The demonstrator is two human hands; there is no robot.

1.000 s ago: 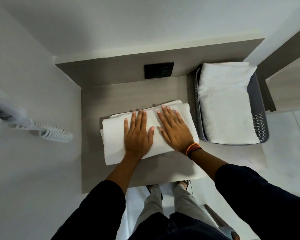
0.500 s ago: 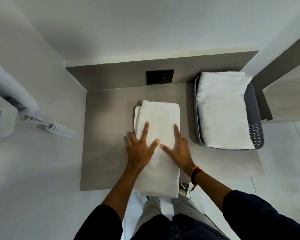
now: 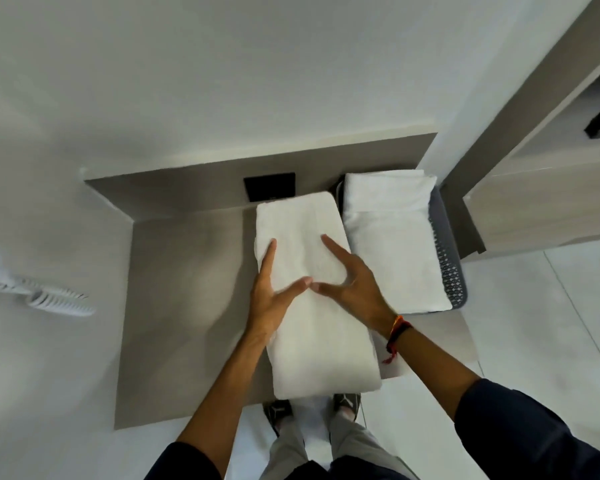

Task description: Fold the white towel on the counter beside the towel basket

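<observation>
A folded white towel (image 3: 305, 237) lies lengthwise on the grey counter (image 3: 187, 306), running from the back wall past the front edge. My left hand (image 3: 271, 292) rests flat on its left side with fingers spread. On the towel's right side lies my right hand (image 3: 350, 282), flat too, with a thread bracelet at the wrist. The two thumbs nearly touch at the towel's middle. Neither hand grips the cloth. The grey towel basket (image 3: 447, 258) stands right beside the towel.
The basket holds a stack of folded white towels (image 3: 392, 237). A black wall socket (image 3: 269, 187) sits behind the towel. A coiled white hair dryer cord (image 3: 59, 299) hangs on the left wall. A wooden shelf unit (image 3: 534, 202) rises at the right. My shoes show below the counter edge.
The towel was turned from crosswise to lengthwise, then slid farther back and right, close to the basket. Both hands moved with it and stayed flat on top.
</observation>
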